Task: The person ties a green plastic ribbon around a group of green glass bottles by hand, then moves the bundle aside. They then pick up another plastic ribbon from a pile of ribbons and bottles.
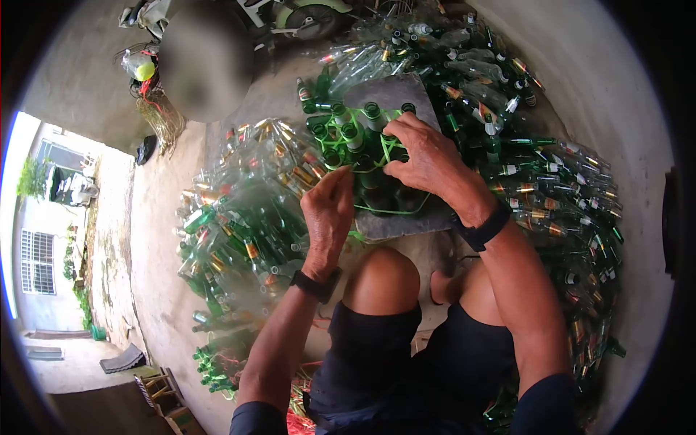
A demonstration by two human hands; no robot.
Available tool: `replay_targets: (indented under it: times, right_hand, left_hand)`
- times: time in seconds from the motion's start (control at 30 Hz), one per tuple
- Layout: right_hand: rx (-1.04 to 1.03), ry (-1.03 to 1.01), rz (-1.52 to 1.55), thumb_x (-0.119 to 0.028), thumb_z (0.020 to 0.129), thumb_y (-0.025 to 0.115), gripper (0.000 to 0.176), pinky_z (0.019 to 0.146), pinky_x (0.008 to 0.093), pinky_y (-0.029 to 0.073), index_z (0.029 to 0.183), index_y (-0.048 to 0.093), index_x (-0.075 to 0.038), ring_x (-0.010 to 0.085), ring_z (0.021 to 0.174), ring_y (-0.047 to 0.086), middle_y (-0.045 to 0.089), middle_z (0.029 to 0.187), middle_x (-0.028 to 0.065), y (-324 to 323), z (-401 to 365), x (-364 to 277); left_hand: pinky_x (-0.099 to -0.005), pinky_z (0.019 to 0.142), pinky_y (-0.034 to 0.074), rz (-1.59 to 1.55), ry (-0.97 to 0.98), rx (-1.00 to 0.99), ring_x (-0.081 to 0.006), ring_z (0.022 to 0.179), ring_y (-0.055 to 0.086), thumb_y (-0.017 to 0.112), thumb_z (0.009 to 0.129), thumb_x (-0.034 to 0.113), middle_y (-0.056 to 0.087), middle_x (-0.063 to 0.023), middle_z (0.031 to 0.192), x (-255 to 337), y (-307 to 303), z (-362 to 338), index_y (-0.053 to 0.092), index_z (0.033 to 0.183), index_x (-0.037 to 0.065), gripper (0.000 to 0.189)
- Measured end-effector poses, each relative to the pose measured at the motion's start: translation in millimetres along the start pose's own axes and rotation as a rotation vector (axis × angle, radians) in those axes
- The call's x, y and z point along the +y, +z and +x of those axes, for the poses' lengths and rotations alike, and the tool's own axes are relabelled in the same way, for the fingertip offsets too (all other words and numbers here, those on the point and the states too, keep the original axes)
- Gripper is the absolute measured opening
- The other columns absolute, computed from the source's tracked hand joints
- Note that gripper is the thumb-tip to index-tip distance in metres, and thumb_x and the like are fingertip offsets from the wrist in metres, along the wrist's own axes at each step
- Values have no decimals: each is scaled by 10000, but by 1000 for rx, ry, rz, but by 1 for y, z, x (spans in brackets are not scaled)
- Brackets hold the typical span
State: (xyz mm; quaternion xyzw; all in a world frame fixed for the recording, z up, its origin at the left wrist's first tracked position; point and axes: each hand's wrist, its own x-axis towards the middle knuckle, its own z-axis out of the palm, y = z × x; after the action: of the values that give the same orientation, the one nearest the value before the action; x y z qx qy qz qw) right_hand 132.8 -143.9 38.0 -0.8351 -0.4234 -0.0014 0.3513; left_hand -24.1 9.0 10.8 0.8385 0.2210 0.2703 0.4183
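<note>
A bundle of green glass bottles (353,138) stands upright on a dark grey board (391,88) in front of my knees. Bright green plastic strap (377,212) runs around the bottles and between their necks. My left hand (328,210) is closed in a pinch at the strap, on the near left side of the bundle. At the right side, my right hand (429,156) has its thumb and fingers curled round the strap beside the bottle necks. Part of the strap and several bottles are hidden behind my fingers.
Loose empty bottles lie in a heap on the left (246,217) and another heap on the right (536,188). A wheeled vehicle (308,20) stands at the back. A bunch of straw-coloured strands (159,116) hangs near the wall. A small ladder-like wooden frame (156,391) is at lower left.
</note>
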Motion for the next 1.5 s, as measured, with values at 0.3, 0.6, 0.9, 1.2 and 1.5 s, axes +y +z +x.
replay_targets:
  times: [0.3,0.6,0.9,1.2,1.5]
  right_hand:
    - [-6,-22,15,-168,752,763,453,888,465,560,1180,637,-86,366,1103,653,633,1204,91,-6,0,-4]
    - [-66,-11,-65,-154,757,846,553,886,449,561,1254,628,-51,367,1107,657,626,1234,120,-13,1,-14]
    - [55,-313,-182,-2,862,654,223,883,445,544,1067,731,-40,348,1039,654,689,1041,120,-22,31,-48]
    - [-888,263,74,49,757,453,479,546,342,573,1121,760,5,227,660,726,767,1069,170,-15,83,-56]
    - [-1143,174,205,72,708,405,647,462,278,522,1285,695,25,151,568,671,737,1039,141,-12,109,-39]
  left_hand:
    - [-216,792,502,-532,-192,46,-33,876,616,734,1005,139,759,10,971,-14,8,-16,771,1166,-17,227]
    - [-230,700,469,-644,-492,-35,-57,786,593,784,954,177,733,3,892,-24,6,1,790,1083,-35,248]
    - [-243,538,364,-502,-503,-44,-36,626,495,800,928,206,645,42,719,-32,12,9,789,880,-21,232]
    - [-266,489,326,-467,-511,14,-45,570,456,817,904,225,591,41,629,-28,19,15,737,733,-16,305]
    - [-274,459,307,-375,-488,-2,-44,554,444,834,908,285,580,31,607,-41,23,16,719,704,-23,387]
